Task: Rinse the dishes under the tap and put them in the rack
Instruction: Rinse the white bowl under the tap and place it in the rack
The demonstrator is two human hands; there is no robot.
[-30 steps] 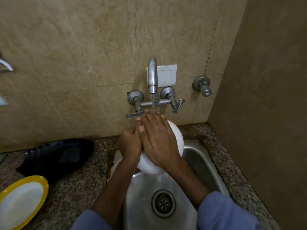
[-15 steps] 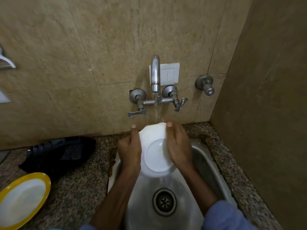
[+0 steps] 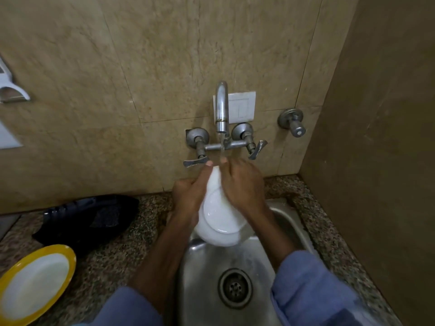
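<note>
A white plate (image 3: 219, 222) is held tilted on edge over the steel sink (image 3: 292, 222), its underside facing me. My left hand (image 3: 188, 196) grips its left rim. My right hand (image 3: 242, 184) lies flat across its upper right part, fingers reaching the top edge. Water runs from the tap (image 3: 221, 107) onto the top of the plate and my fingertips. A white plate with a yellow rim (image 3: 35, 283) rests on the counter at the lower left.
A dark, black object (image 3: 89, 217) lies on the speckled granite counter (image 3: 122, 250) left of the sink. The drain (image 3: 235, 287) sits in the basin below the plate. A brown side wall (image 3: 376, 161) closes in on the right. No rack is in view.
The plate has tipped more upright and turned to the left. My right hand has slid from the plate's right rim onto its face, up toward the water stream.
</note>
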